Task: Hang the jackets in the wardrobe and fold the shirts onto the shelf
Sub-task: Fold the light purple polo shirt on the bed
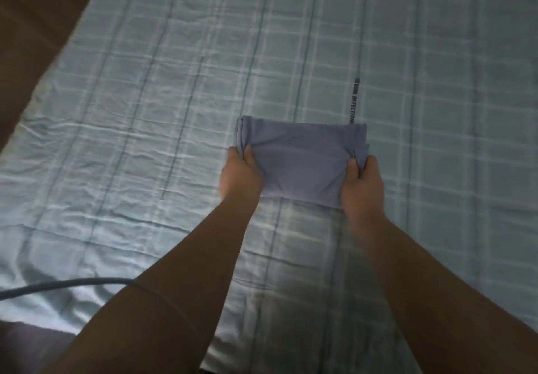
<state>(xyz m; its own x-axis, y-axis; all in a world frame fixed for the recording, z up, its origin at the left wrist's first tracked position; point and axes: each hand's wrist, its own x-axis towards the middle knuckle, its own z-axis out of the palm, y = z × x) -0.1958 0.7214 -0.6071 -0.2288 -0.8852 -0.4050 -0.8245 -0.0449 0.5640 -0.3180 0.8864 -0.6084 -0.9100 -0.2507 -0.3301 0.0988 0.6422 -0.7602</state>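
Head view: left hand (pixel 240 174) and right hand (pixel 362 183) each pinch a side edge of the folded shirt (pixel 300 161) spanning between their fingers (pixel 233 153), probably soft, light, floppy.

One head-worn view is aimed forward and down, close above the left hand (pixel 240 174) and right hand (pixel 362 183); the bed (pixel 145 111) is seen beyond them.

The only lettering is white capitals on a narrow dark strip (pixel 353 101). It runs along a line of the pale blue checked bedsheet (pixel 145 111), leading away from the far right corner of the folded purplish-blue cloth shirt (pixel 300 164). Its near part seems to read "AFFECTION"; the far letters are too blurred.
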